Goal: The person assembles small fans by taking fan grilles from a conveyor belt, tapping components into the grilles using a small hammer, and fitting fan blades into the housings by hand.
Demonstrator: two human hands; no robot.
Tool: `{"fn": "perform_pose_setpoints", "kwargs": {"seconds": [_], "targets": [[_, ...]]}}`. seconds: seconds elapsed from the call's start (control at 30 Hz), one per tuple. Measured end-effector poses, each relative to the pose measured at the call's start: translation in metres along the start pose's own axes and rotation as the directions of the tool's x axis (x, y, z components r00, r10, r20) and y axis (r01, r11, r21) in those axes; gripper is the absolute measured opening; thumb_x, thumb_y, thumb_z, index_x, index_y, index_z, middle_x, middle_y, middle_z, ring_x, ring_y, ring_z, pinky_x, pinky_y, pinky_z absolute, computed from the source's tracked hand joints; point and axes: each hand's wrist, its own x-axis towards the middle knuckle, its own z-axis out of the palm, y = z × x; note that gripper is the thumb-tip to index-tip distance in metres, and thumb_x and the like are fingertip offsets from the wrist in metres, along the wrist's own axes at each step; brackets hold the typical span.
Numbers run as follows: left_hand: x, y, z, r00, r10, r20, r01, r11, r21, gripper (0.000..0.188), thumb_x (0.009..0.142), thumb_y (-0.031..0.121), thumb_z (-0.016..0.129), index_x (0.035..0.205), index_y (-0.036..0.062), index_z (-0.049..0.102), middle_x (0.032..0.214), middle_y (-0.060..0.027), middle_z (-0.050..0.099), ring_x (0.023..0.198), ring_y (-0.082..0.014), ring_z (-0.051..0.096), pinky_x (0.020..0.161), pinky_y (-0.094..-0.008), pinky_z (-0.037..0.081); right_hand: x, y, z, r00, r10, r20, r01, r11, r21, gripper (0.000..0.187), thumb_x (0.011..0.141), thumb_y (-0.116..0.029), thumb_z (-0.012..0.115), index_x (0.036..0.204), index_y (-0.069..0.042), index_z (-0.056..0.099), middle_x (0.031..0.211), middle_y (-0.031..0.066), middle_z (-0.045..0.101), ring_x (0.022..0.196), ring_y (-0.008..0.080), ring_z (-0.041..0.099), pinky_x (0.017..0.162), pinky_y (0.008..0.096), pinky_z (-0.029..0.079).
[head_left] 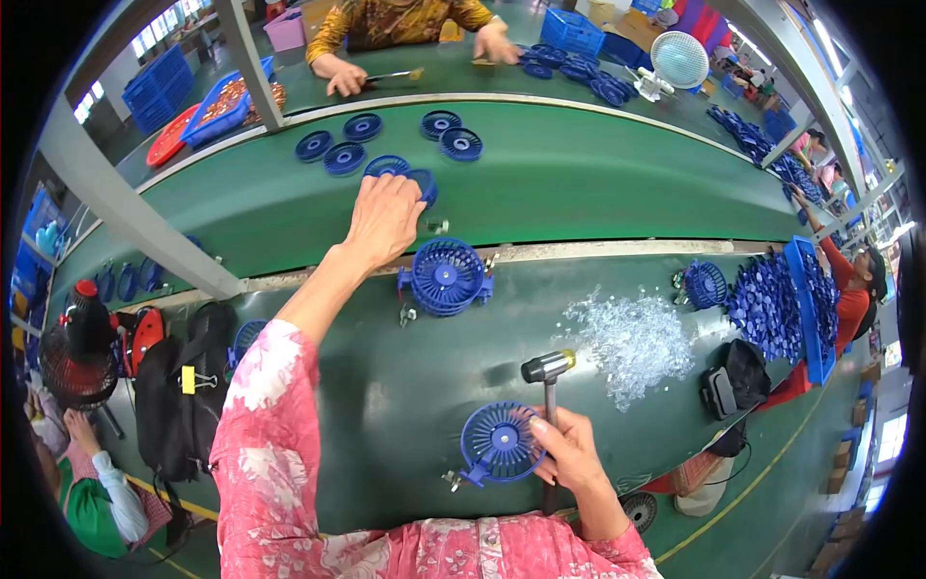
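My left hand [384, 220] reaches out over the green conveyor belt [579, 183] and grips a round blue fan part [422, 183] lying among several others [344, 157]. My right hand [567, 452] stays near my body on the green worktable [405, 386], holding both a small hammer [548, 369] with its head pointing up and a blue fan grille [499, 443] with a mounting clip. A second assembled blue fan grille [447, 277] rests on the table edge between my hands.
A pile of small clear plastic pieces [632, 340] lies right of the hammer. Heaps of blue parts [767, 309] and a blue tray [808, 309] sit at right. A black bag [178, 386] stands at left. Another person [405, 29] works across the belt.
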Motion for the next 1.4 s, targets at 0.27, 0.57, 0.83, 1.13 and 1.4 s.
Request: {"fn": "perform_pose_setpoints", "kwargs": {"seconds": [0.27,0.57,0.83,1.13,1.4], "targets": [[-0.037,0.086,-0.079,0.981,0.168,-0.097,-0.182,0.97,-0.162,0.011,0.083,0.01,0.068,0.089,0.006,0.061,0.081,-0.0087,0.058,0.082,-0.0282,0.057,0.08,-0.041,0.041,0.002,0.003,0.005,0.993,-0.112,0.036,0.112,0.994,0.008,0.035,0.101,-0.025,0.056,0.112,0.008,0.061,0.062,0.0001,0.052,0.038,0.0046,0.036,0.033,0.0232,0.029],[-0.085,0.136,-0.104,0.967,0.064,-0.246,-0.14,0.942,-0.306,0.025,0.077,-0.002,0.068,0.101,0.0017,0.061,0.096,-0.0107,0.064,0.089,-0.0287,0.06,0.076,-0.0381,0.045,-0.004,-0.003,0.005,0.985,-0.164,-0.056,0.159,0.983,-0.089,0.028,0.1,-0.025,0.058,0.104,0.003,0.061,0.061,-0.001,0.051,0.039,0.0047,0.038,0.034,0.0232,0.031],[-0.166,0.175,-0.12,0.746,-0.363,0.559,0.636,0.139,-0.759,0.043,0.1,0.025,0.057,0.134,0.0001,0.046,0.108,-0.0088,0.065,0.064,-0.0069,0.054,0.054,-0.0213,0.044,0.015,-0.034,0.017,0.982,-0.19,0.003,0.183,0.941,-0.286,0.038,0.099,-0.033,0.059,0.114,0.0,0.067,0.062,-0.004,0.053,0.041,0.0023,0.04,0.036,0.0212,0.027],[-0.17,0.194,-0.114,0.514,0.013,0.857,0.743,-0.506,-0.438,0.053,0.101,0.042,0.054,0.13,-0.0001,0.043,0.097,-0.0162,0.066,0.051,-0.0089,0.054,0.041,-0.0237,0.043,0.03,-0.042,0.029,0.987,-0.16,0.019,0.156,0.917,-0.368,0.036,0.098,-0.037,0.061,0.093,-0.002,0.067,0.058,-0.0046,0.051,0.043,0.0014,0.04,0.038,0.0218,0.026],[-0.165,0.211,-0.108,0.569,0.07,0.82,0.642,-0.661,-0.389,0.036,0.101,0.027,0.057,0.124,0.0019,0.044,0.097,-0.0206,0.068,0.054,-0.0125,0.061,0.046,-0.0271,0.053,0.039,-0.045,0.031,0.979,-0.203,-0.034,0.16,0.855,-0.494,0.042,0.096,-0.039,0.064,0.073,-0.005,0.059,0.058,-0.006,0.046,0.048,0.0026,0.037,0.041,0.0251,0.023]]}}
